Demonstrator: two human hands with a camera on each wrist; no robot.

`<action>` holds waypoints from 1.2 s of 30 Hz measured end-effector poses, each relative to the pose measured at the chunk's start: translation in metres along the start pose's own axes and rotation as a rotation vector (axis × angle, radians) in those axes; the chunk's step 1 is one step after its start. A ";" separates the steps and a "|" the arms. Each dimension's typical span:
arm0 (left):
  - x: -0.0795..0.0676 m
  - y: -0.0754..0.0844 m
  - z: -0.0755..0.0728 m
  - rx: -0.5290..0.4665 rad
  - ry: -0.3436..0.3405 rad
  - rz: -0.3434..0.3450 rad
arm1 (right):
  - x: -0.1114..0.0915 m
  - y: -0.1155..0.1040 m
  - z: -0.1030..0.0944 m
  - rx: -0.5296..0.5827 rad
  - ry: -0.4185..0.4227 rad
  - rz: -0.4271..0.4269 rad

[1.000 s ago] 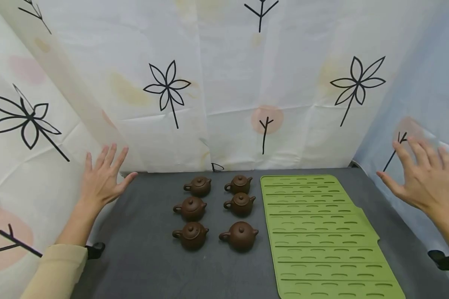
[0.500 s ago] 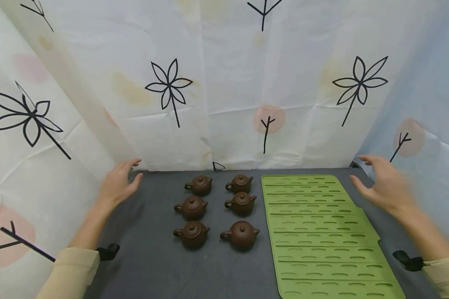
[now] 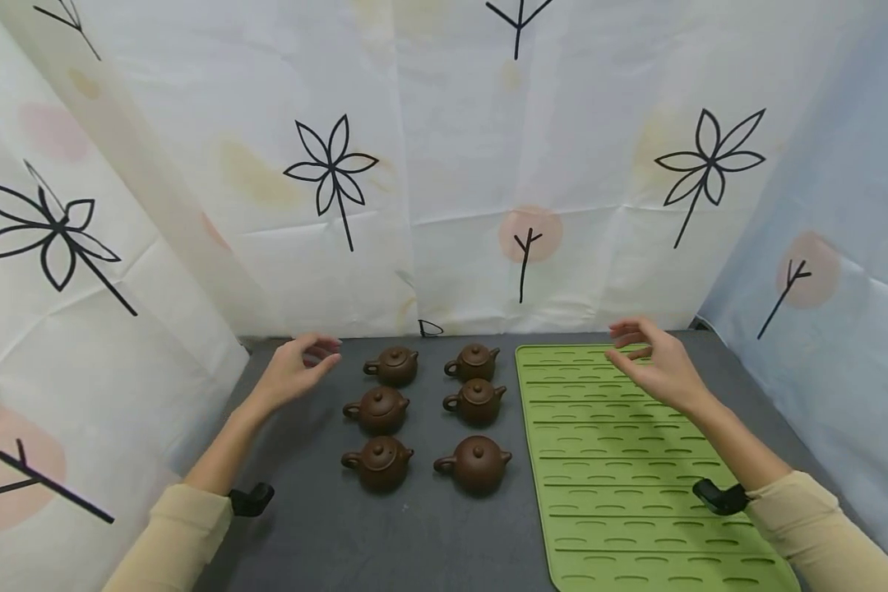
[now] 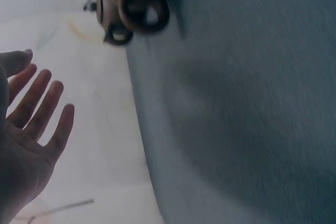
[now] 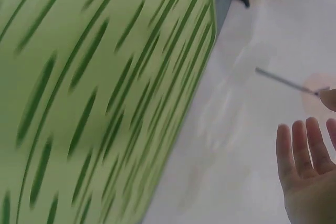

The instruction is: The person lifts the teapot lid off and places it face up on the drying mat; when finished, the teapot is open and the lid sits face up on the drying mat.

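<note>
Several small brown teapots stand on the dark grey table in two columns, handles to the left in the head view. The left column has a back teapot (image 3: 395, 367), a middle teapot (image 3: 381, 410) and a front teapot (image 3: 382, 464). In the right column are a back teapot (image 3: 475, 364), a middle teapot (image 3: 478, 403) and a rounder front teapot (image 3: 477, 466). My left hand (image 3: 296, 372) hovers left of the back left teapot, fingers loosely bent, touching nothing. Above the far part of a green ridged mat (image 3: 599, 485) hangs my right hand (image 3: 659, 366), also holding nothing.
White patterned cloth (image 3: 451, 164) walls the table (image 3: 311, 543) at the back and both sides. The green mat covers the right part of the table. Black wrist mounts stick out from both sleeves.
Both hands have come inward and down from the side cloths, the left toward the teapots, the right over the mat. Their spread fingers have relaxed into a loose bend. The teapots have stayed put.
</note>
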State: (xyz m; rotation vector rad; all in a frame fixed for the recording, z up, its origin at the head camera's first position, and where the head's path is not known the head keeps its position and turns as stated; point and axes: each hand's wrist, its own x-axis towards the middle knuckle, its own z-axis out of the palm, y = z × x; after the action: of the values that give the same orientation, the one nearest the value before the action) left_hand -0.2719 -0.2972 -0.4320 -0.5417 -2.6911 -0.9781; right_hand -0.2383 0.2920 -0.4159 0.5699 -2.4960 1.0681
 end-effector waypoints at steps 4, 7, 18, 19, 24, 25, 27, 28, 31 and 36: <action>0.008 0.011 0.009 -0.085 -0.070 -0.032 | 0.011 -0.013 0.021 0.130 -0.101 0.079; 0.016 0.018 0.015 -0.140 -0.113 -0.026 | 0.022 -0.022 0.037 0.199 -0.154 0.089; 0.023 0.056 0.052 -0.358 -0.288 -0.015 | 0.043 -0.046 0.087 0.417 -0.332 0.112; 0.023 0.060 0.056 -0.361 -0.302 -0.014 | 0.044 -0.048 0.090 0.431 -0.338 0.114; 0.028 0.071 0.073 -0.404 -0.343 -0.043 | 0.046 -0.051 0.105 0.478 -0.358 0.145; 0.030 0.072 0.076 -0.413 -0.358 -0.052 | 0.047 -0.051 0.108 0.488 -0.365 0.154; 0.034 0.074 0.080 -0.429 -0.388 -0.085 | 0.050 -0.051 0.114 0.508 -0.378 0.174; 0.037 0.074 0.082 -0.433 -0.400 -0.094 | 0.052 -0.051 0.118 0.514 -0.384 0.182; 0.045 0.076 0.084 -0.442 -0.421 -0.114 | 0.059 -0.052 0.126 0.531 -0.397 0.211; 0.058 0.080 0.085 -0.449 -0.439 -0.135 | 0.073 -0.055 0.135 0.520 -0.408 0.244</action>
State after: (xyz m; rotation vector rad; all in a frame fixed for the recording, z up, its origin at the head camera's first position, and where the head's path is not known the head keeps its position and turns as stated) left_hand -0.2989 -0.1697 -0.4307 -0.7375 -2.9100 -1.6986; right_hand -0.2964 0.1410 -0.4355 0.6936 -2.6724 1.8908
